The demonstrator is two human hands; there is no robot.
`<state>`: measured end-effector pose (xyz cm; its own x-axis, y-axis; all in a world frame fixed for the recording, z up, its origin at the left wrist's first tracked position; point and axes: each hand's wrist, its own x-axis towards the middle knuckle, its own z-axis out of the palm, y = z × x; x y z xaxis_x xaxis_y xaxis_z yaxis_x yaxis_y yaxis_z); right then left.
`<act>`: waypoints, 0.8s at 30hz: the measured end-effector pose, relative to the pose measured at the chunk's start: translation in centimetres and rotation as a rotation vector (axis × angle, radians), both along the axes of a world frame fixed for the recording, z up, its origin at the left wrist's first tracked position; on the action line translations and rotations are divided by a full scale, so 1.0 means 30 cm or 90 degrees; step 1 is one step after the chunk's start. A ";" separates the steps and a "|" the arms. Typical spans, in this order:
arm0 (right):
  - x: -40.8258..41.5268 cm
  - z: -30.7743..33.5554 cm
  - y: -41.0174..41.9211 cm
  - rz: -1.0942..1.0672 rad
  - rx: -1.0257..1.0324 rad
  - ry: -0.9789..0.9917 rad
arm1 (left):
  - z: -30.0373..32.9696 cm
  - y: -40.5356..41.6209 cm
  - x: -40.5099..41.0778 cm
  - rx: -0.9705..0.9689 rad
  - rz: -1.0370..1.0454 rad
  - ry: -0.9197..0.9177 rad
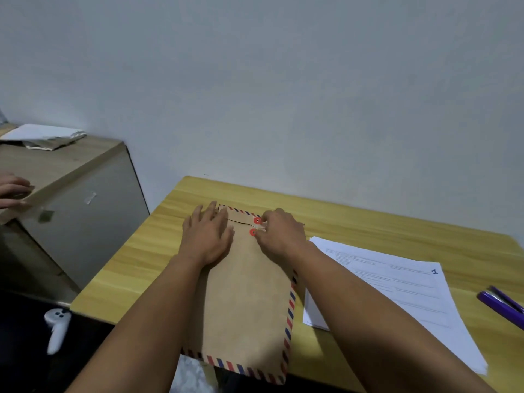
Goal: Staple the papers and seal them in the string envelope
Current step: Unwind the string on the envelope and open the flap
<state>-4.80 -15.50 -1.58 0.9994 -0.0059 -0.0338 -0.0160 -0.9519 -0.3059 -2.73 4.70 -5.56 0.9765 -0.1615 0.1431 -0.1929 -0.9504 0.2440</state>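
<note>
Near the surface's [158,251] far edge, left hand [208,236] presses flat the light, bendy envelope [246,302]; right hand [279,234] pinches at its red buttons [257,221], where thin string wants fingertip holding.

The envelope [246,302] is matt brown kraft paper with a printed red-and-blue striped border and two red discs [257,220] (glossy or matt, too small to tell). The worktop [136,256] looks like smooth yellow wood-grain laminate. The white sheets [397,290] are plain matt paper, and the purple stapler [502,304] looks like glossy plastic.
</note>
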 end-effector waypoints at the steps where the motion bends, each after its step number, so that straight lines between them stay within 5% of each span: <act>1: 0.029 -0.003 0.014 -0.010 0.017 -0.004 | -0.002 0.005 0.032 -0.002 -0.007 -0.004; 12: 0.215 -0.015 0.133 -0.149 0.035 0.025 | -0.103 0.019 0.101 0.026 -0.037 -0.012; 24: 0.184 -0.041 0.143 0.040 -0.136 0.033 | -0.099 0.011 0.088 0.026 -0.027 -0.005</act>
<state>0.72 -11.21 -2.80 0.9950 0.0430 -0.0904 0.0342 -0.9947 -0.0968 -0.08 5.02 -8.52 0.9675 -0.2082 0.1433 -0.2348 -0.9503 0.2042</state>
